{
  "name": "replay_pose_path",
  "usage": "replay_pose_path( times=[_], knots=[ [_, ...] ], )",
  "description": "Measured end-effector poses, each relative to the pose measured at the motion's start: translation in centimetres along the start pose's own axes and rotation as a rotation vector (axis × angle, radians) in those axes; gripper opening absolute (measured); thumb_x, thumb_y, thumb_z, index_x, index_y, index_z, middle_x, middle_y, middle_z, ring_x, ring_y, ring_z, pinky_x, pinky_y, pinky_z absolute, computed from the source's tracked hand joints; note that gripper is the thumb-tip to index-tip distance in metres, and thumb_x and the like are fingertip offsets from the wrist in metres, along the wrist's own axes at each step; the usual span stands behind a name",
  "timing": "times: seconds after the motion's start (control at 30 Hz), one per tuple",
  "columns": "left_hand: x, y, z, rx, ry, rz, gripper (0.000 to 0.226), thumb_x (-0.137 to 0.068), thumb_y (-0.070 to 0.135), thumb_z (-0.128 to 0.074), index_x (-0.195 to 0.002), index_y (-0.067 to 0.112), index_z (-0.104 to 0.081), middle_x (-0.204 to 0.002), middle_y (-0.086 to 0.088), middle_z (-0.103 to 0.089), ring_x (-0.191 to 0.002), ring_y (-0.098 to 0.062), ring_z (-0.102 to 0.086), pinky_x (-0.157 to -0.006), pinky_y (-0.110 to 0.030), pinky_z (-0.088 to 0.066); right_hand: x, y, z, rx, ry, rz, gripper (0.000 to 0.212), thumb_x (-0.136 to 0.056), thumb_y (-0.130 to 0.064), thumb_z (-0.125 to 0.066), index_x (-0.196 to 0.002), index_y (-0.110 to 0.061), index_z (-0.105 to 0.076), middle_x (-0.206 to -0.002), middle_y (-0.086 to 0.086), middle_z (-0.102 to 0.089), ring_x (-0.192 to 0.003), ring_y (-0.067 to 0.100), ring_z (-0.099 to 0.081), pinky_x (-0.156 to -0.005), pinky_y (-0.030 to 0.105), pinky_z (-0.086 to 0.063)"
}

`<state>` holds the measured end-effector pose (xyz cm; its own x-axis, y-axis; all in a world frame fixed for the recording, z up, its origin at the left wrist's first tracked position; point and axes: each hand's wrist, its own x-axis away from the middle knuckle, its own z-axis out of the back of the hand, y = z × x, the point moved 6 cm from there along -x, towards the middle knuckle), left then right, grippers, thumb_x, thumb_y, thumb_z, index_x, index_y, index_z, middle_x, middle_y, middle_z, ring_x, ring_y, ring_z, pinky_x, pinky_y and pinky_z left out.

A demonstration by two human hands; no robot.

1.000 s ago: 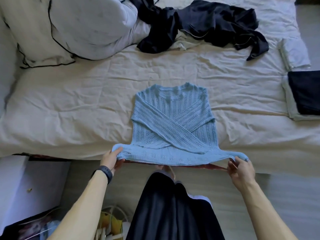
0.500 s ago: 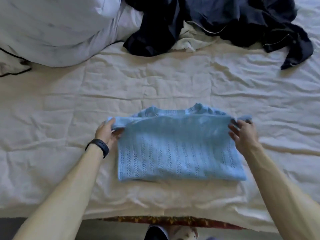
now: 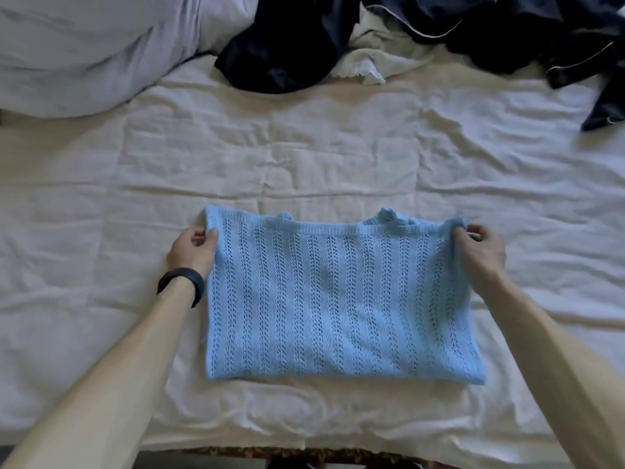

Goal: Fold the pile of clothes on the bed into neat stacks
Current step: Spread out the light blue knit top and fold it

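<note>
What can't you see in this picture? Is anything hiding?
All in the head view:
- The sweater is folded over, so its top layer hides whatever is underneath.
- The dark clothes run off the top and right edges, so I cannot count them.
- The white cloth is mostly buried under them.
- The left hand and right hand pinch the sweater's far corners, which hide some fingertips.

A black band [image 3: 182, 285] is worn just behind the left hand [image 3: 189, 252]; both forearms [image 3: 111, 384] are left uncovered.
</note>
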<state>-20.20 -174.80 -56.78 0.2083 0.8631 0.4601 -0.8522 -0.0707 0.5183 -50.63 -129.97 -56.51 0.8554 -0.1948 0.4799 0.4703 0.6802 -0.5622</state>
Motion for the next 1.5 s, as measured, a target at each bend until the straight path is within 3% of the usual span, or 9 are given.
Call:
replay_pose_path(
  times=[0.13,0.47,0.6,0.7,1.0,1.17,1.3,1.43,1.5],
  knots=[
    [0.3,-0.5,1.5,0.039,0.218,0.053,0.029,-0.100,0.033,-0.055,-0.114,0.008,-0.059,-0.113,-0.014,-0.069,-0.103,-0.031,-0.063,-0.085,-0.033,-0.044,-1.0,-1.2,1.2,-0.234,0.180,0.074,0.014,-0.087,-0.045,-0.055,-0.081,-0.033,-0.052,-0.072,-0.015,-0.054,-0.060,-0.008,-0.050,-0.068,0.027,-0.042],
    [-0.7,-1.5,1.5,0.291,0.433,0.172,0.029,-0.102,0.037,-0.049,-0.117,0.012,-0.053,-0.103,-0.008,-0.065,-0.092,-0.023,-0.059,-0.088,-0.030,-0.047,-4.4,-2.1,0.8,-0.278,0.289,0.066,0.012,-0.098,-0.041,-0.049,-0.092,-0.031,-0.047,-0.076,-0.015,-0.054,-0.067,0.006,-0.051,-0.072,0.027,-0.042],
    [-1.5,-1.3,-0.7,0.275,0.152,0.118,0.043,-0.098,0.035,-0.060,-0.129,0.006,-0.051,-0.123,-0.014,-0.066,-0.113,-0.029,-0.063,-0.099,-0.036,-0.049,-3.5,-1.3,-0.6,-0.125,0.132,0.063,0.030,-0.101,-0.046,-0.052,-0.118,-0.021,-0.054,-0.101,-0.003,-0.061,-0.091,0.015,-0.055,-0.082,0.025,-0.042],
    [0.1,-1.6,-1.4,0.130,0.024,0.110,0.048,-0.091,0.055,-0.061,-0.120,0.018,-0.049,-0.112,0.001,-0.065,-0.107,-0.025,-0.064,-0.094,-0.037,-0.049,-1.6,-0.2,-0.9,-0.001,0.011,0.049,0.057,-0.097,-0.056,-0.056,-0.137,-0.016,-0.048,-0.107,-0.002,-0.059,-0.099,0.017,-0.054,-0.096,0.031,-0.042],
    [15.9,-11.2,1.2,-0.049,0.006,0.272,0.042,-0.088,0.049,-0.069,-0.107,0.015,-0.053,-0.109,-0.011,-0.064,-0.100,-0.031,-0.061,-0.079,-0.034,-0.043,12.2,11.5,4.0,0.170,-0.189,-0.032,0.032,-0.087,-0.050,-0.074,-0.099,-0.023,-0.062,-0.093,-0.001,-0.069,-0.088,0.024,-0.065,-0.074,0.037,-0.045],
    [18.5,-14.6,1.5,0.152,-0.084,0.493,0.054,-0.090,0.053,-0.065,-0.119,0.009,-0.055,-0.114,-0.012,-0.066,-0.098,-0.029,-0.064,-0.090,-0.042,-0.053,15.9,15.2,5.2,-0.118,-0.084,-0.267,0.036,-0.090,-0.047,-0.074,-0.107,-0.019,-0.058,-0.101,0.005,-0.066,-0.079,0.019,-0.061,-0.076,0.042,-0.055],
    [17.9,-14.1,-0.4,0.473,-0.245,0.664,0.050,-0.088,0.049,-0.071,-0.121,0.016,-0.053,-0.112,-0.006,-0.065,-0.097,-0.027,-0.069,-0.078,-0.039,-0.060,15.3,15.2,3.4,-0.259,-0.115,-0.405,0.039,-0.088,-0.042,-0.077,-0.089,-0.009,-0.057,-0.080,0.010,-0.064,-0.066,0.016,-0.064,-0.060,0.033,-0.061],
    [16.2,-14.5,0.6,0.491,-0.058,0.546,0.026,-0.091,0.015,-0.073,-0.110,0.006,-0.058,-0.118,-0.019,-0.066,-0.095,-0.032,-0.067,-0.082,-0.041,-0.057,14.2,15.6,4.5,-0.253,0.066,-0.355,0.028,-0.092,-0.021,-0.070,-0.108,-0.001,-0.058,-0.109,0.022,-0.066,-0.082,0.025,-0.068,-0.081,0.046,-0.062],
    [16.1,-15.7,2.4,0.514,0.038,0.506,0.022,-0.092,0.010,-0.071,-0.110,0.005,-0.059,-0.115,-0.021,-0.067,-0.088,-0.029,-0.067,-0.085,-0.042,-0.057,14.4,16.1,6.2,-0.364,0.148,-0.316,0.022,-0.094,-0.010,-0.065,-0.112,-0.009,-0.052,-0.111,0.016,-0.064,-0.072,0.014,-0.069,-0.072,0.033,-0.064]
  ],
)
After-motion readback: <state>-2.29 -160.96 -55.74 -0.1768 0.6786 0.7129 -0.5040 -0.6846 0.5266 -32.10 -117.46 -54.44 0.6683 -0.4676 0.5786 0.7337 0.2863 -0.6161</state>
